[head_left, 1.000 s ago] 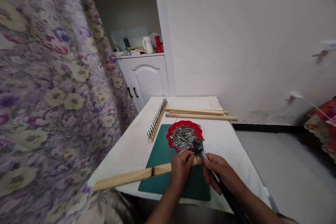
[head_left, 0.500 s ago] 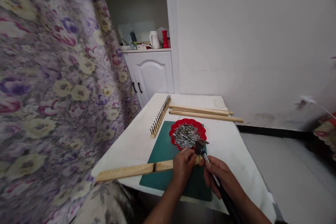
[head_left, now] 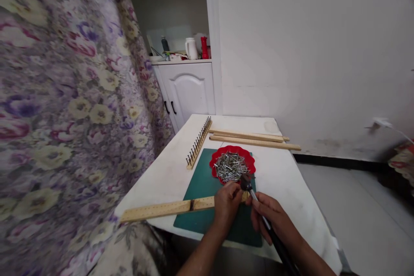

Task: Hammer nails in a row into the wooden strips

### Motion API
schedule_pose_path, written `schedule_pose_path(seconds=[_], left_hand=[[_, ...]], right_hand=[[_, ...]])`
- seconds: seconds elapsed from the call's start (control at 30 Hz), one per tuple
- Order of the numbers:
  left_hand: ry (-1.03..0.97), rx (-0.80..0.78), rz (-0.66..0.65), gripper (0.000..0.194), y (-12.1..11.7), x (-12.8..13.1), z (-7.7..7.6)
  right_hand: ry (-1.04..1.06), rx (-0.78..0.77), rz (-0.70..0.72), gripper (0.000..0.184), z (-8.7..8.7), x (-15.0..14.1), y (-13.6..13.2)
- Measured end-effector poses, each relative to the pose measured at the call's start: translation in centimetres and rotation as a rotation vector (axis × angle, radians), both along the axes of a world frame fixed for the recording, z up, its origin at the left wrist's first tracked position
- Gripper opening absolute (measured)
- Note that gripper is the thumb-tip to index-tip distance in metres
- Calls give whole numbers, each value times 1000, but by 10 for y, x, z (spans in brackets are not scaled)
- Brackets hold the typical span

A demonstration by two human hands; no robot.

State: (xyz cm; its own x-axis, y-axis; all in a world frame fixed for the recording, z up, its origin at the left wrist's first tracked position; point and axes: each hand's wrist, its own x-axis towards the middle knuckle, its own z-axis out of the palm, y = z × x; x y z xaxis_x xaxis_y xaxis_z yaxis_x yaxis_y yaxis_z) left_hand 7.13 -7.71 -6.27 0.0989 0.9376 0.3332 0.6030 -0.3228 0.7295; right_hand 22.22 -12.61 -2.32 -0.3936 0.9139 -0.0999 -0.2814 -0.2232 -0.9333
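Since half a second ago, your hammer (head_left: 270, 229) has shifted a little at the head: the prong that juts right in that frame shows shorter now. Otherwise hands, strip and bowl keep about the same layout; the view itself drifts slightly.

Your right hand (head_left: 271, 216) has its fingers wrapped around the hammer, gripping where shaft meets dark handle. Head is up by your left hand (head_left: 225, 205), above the right end of the drilled wooden strip (head_left: 174, 208); can't tell if it touches anything. Left fingers are curled in and pinched together at that same end; whether they pinch a nail is too small to tell.

Drilled wooden strip lies across the green mat (head_left: 200, 181), its left part running off it past the near table edge. Rows of small holes, one dark patch midway.

Red bowl (head_left: 233, 149) with a wavy rim sits just beyond your hands, on the mat's far part, full of loose nails (head_left: 229, 167). Left of it, a second strip (head_left: 199, 147) lies with a row of nails standing up. Plain wooden strips (head_left: 255, 142) lie behind the bowl, across the white-covered table (head_left: 155, 185). Flowered curtain (head_left: 80, 146) left, white cabinet (head_left: 190, 90) behind.
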Motion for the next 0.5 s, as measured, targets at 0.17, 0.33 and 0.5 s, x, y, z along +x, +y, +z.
schedule_pose_path(seconds=[0.17, 0.33, 0.5], left_hand=[[5, -13, -4, 14, -1, 1, 2], [-10, -27, -1, 16, -2, 1, 4], [-22, 1, -21, 13, -2, 0, 3]], right_hand=[[-27, -4, -3, 31, -2, -1, -1], [-20, -23, 2, 33, 3, -1, -1], [41, 0, -45, 29, 14, 4, -2]])
